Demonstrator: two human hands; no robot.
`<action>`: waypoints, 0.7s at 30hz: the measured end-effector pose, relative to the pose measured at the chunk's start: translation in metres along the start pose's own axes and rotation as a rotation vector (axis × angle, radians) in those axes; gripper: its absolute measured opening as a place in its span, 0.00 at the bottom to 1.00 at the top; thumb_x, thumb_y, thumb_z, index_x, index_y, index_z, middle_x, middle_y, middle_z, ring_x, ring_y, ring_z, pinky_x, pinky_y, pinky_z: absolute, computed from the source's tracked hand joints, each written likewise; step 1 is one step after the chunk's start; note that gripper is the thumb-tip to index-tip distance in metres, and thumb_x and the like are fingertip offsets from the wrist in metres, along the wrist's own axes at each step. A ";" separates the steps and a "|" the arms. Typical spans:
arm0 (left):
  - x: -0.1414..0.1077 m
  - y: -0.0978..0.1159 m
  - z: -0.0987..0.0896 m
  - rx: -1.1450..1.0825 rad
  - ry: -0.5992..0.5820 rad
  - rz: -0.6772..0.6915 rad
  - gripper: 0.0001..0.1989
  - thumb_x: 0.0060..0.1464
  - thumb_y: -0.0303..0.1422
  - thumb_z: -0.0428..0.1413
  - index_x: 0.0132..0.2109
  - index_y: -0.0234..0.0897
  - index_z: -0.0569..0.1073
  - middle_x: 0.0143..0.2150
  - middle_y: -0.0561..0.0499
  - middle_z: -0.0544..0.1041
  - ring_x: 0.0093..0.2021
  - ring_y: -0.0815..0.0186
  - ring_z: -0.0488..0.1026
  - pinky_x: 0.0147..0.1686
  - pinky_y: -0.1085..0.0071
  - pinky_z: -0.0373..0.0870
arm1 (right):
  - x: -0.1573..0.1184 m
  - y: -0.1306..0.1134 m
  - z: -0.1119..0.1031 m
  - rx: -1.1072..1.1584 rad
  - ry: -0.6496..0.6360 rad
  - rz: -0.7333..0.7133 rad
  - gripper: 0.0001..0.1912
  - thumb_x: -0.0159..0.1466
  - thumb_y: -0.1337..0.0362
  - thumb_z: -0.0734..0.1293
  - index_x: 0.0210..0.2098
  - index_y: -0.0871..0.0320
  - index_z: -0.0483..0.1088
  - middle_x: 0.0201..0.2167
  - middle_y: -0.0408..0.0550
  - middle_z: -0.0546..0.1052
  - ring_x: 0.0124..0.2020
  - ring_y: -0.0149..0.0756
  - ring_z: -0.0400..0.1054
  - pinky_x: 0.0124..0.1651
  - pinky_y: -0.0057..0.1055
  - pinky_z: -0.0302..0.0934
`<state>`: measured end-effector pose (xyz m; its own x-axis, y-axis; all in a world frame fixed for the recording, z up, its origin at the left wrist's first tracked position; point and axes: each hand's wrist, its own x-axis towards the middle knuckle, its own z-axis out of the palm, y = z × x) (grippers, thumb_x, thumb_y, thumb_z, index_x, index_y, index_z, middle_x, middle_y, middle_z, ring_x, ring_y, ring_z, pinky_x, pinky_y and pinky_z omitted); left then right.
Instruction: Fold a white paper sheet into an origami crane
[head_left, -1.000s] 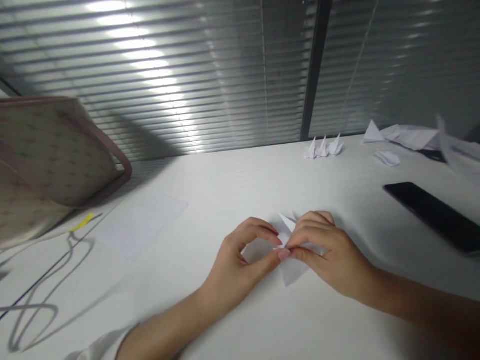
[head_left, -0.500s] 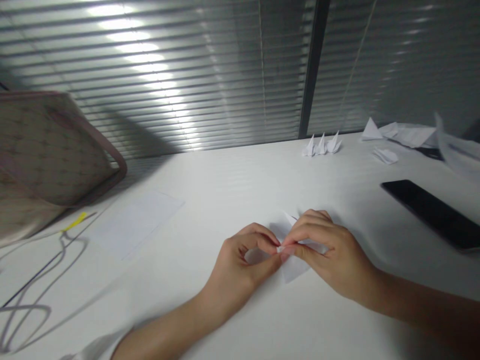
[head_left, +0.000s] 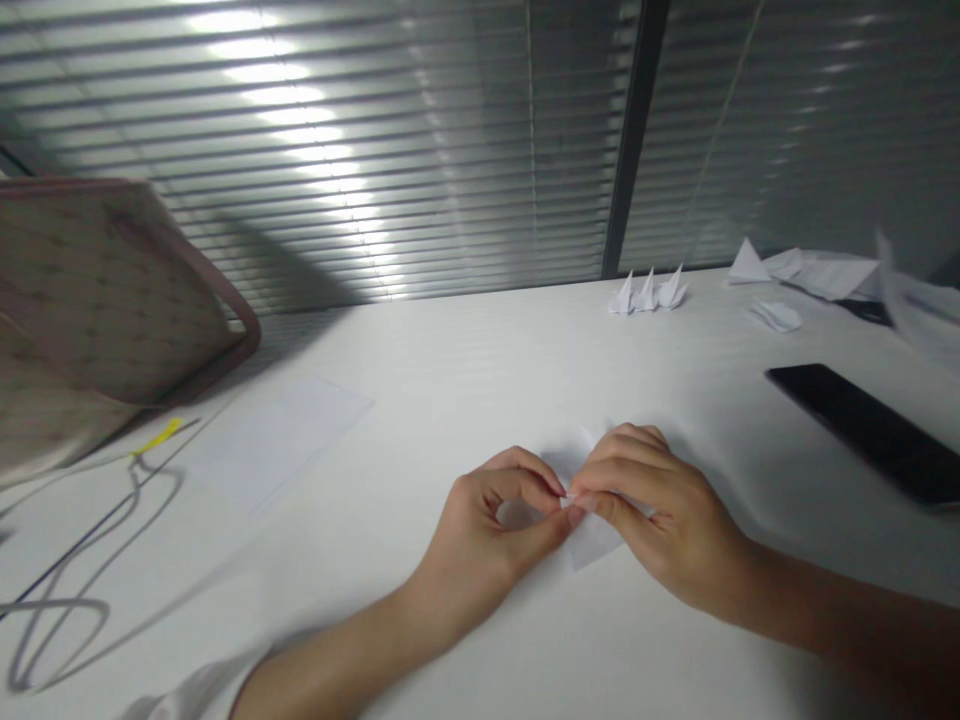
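Note:
A small piece of white folded paper (head_left: pixel 595 543) is pinched between my two hands, low over the white table. My left hand (head_left: pixel 501 545) grips its near-left part with thumb and forefinger, the fingers curved into a ring. Thumb and fingertips of my right hand (head_left: pixel 656 505) press on the paper right beside the left fingertips, so the hands nearly touch. Much of the paper is hidden behind the right hand, and its exact folds cannot be made out. Beyond the hands, three small folded paper figures (head_left: pixel 646 293) with pointed tips stand in a row.
A flat paper sheet (head_left: pixel 281 440) lies on the left, near grey cables (head_left: pixel 112 560) with a yellow tag and a patterned bag (head_left: pixel 90 320). At right are a black phone (head_left: pixel 862 430), a folded paper piece (head_left: pixel 776 315) and crumpled papers (head_left: pixel 832 272). Window blinds (head_left: pixel 450 150) rise behind the table.
The whole view has shifted slightly, so things appear a little further right. Both hands keep their pinch on the paper, with only slight finger movement.

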<state>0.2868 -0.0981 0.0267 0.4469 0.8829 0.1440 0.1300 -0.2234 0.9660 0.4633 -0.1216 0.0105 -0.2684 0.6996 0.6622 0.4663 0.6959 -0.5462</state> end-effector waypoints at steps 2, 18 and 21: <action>0.000 0.001 0.000 0.000 0.006 0.002 0.07 0.47 0.28 0.63 0.23 0.36 0.75 0.32 0.50 0.73 0.33 0.66 0.72 0.37 0.69 0.67 | 0.000 0.000 0.000 0.001 0.000 -0.006 0.07 0.65 0.71 0.63 0.32 0.55 0.69 0.27 0.42 0.73 0.31 0.33 0.64 0.38 0.35 0.56; -0.001 0.003 0.001 0.002 0.004 -0.012 0.08 0.47 0.28 0.62 0.23 0.35 0.74 0.32 0.50 0.72 0.32 0.67 0.71 0.36 0.69 0.65 | 0.000 -0.002 0.001 0.073 0.031 0.034 0.05 0.63 0.72 0.65 0.33 0.55 0.69 0.27 0.42 0.74 0.31 0.33 0.66 0.40 0.36 0.58; -0.001 0.001 0.002 0.003 0.009 -0.011 0.08 0.48 0.28 0.62 0.23 0.35 0.74 0.31 0.50 0.72 0.32 0.67 0.71 0.36 0.69 0.65 | 0.000 -0.003 0.002 0.164 0.040 0.126 0.05 0.63 0.71 0.66 0.33 0.54 0.70 0.28 0.41 0.74 0.32 0.32 0.67 0.40 0.34 0.59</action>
<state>0.2887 -0.1001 0.0271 0.4377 0.8890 0.1348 0.1379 -0.2146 0.9669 0.4602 -0.1235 0.0111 -0.1817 0.7778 0.6016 0.3494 0.6230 -0.6999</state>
